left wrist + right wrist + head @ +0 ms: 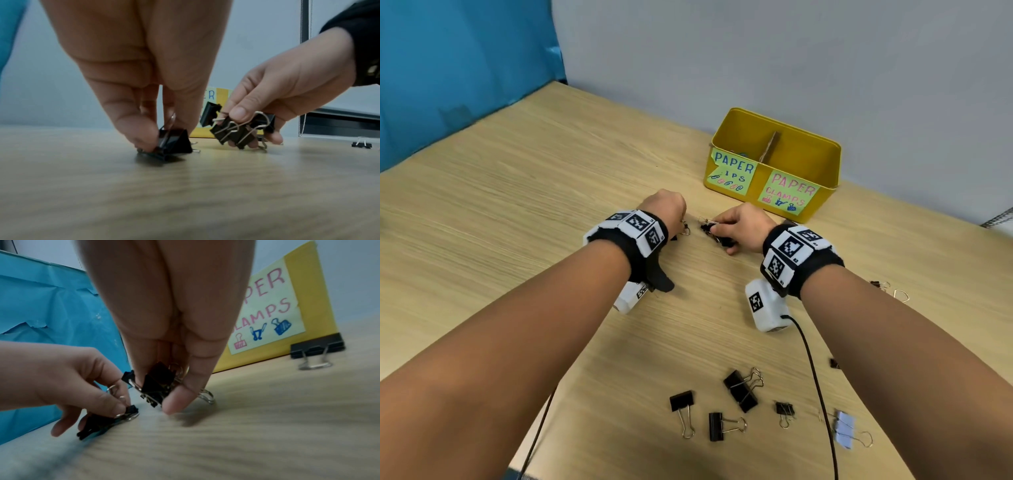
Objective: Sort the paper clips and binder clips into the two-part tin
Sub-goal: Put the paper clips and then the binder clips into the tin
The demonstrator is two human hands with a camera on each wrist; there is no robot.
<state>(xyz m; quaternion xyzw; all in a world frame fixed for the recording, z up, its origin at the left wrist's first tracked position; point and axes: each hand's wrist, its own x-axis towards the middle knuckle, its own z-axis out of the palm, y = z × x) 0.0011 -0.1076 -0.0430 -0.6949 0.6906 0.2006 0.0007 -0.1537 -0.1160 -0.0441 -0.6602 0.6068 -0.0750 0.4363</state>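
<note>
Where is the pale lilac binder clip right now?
Head view: the lilac binder clip lies at the table's near right, beside the black cable, right of the loose black clips.

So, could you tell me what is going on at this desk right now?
A person is sorting clips into a yellow tin with two labelled halves. The left hand pinches one black binder clip against the wooden table, while the right hand holds a bunch of black binder clips just above it, close in front of the tin. More loose binder clips lie near the table's front edge, not yet sorted.
</note>
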